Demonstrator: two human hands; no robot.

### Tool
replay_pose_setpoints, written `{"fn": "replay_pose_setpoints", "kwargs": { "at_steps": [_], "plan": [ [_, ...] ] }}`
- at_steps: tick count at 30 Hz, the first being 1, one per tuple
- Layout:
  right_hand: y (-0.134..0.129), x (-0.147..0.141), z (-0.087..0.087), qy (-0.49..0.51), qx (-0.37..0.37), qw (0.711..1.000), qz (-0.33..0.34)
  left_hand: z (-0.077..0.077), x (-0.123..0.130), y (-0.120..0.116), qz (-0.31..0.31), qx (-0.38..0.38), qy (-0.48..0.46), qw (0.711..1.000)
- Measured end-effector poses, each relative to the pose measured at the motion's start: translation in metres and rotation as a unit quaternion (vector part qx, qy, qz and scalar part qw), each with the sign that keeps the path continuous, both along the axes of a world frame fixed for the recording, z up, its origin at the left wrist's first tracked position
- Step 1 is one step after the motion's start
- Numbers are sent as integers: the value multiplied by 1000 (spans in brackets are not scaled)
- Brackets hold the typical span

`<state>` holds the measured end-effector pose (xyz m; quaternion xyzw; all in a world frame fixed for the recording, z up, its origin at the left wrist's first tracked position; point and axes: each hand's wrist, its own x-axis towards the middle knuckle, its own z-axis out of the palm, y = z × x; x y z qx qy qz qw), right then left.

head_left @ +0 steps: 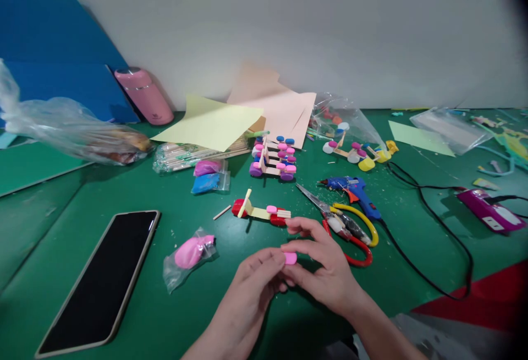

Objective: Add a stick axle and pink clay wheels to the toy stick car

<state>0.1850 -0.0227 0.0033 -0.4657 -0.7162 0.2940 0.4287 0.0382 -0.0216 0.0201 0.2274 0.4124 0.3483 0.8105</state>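
A small pink clay piece [291, 258] with rounded corners is pinched between the fingers of my left hand [258, 278] and my right hand [325, 269]. Both hands are closed on it, low above the green table. Just beyond my right fingertips lies a small model scooter [259, 213] of pale sticks with red wheels and one pink pad on top. To the left of my hands, an open plastic bag holds more pink clay [190, 252]. A short stick [221, 212] rests beside the scooter's front wheel.
Scissors [340, 222] and a blue glue gun [350, 189] lie right of my hands, its cord trailing right. Several similar scooters [272, 162] stand behind. A phone [101, 283] lies at left, a pink bottle [145, 96] leans at the wall, a purple device [489, 210] sits far right.
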Motion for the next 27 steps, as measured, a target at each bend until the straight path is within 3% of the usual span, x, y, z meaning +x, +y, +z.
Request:
{"fn": "replay_pose_setpoints", "kwargs": {
  "at_steps": [3,14,23,27],
  "plan": [
    [1,0,0,-1,0,1000,4,-1,0,-1,26,-9,-5,1000],
    [1,0,1,4,-1,1000,12,0,4,0,24,13,34,999],
    [0,1,-1,43,4,999,0,1,2,-1,42,-1,-15,999],
    [0,1,-2,46,3,999,13,3,4,-1,23,27,26,999]
  ]
}}
